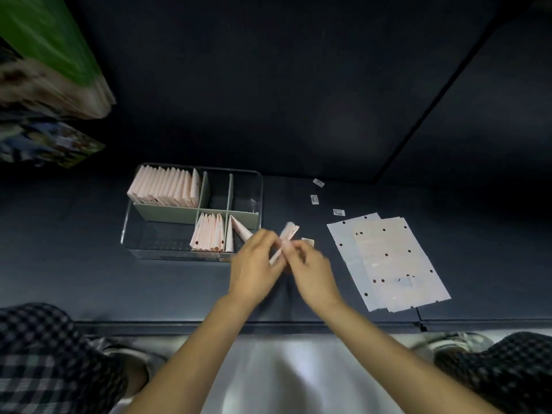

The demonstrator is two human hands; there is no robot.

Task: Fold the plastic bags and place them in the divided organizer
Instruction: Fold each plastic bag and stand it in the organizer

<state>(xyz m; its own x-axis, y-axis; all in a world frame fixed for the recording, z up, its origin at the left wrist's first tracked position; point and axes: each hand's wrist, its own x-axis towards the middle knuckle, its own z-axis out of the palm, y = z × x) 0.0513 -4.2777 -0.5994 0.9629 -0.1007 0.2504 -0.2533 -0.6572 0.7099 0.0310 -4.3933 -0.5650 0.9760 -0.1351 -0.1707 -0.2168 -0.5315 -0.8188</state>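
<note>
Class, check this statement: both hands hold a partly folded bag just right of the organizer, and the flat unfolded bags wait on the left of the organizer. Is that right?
One detail is wrong. The head view shows the flat unfolded bags lying to the right of the organizer, not the left. The rest stands: the left hand and right hand hold a partly folded bag just right of the organizer.

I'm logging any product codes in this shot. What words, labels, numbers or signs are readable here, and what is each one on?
No text can be read.
Three small white stickers on the dark mat: dark print like barcodes, too small and blurred to read.
Flat plastic bags: only punched holes, no print visible.
Folded bags in the organizer: no lettering visible.
Green package at upper left: blurred, nothing legible.
</note>
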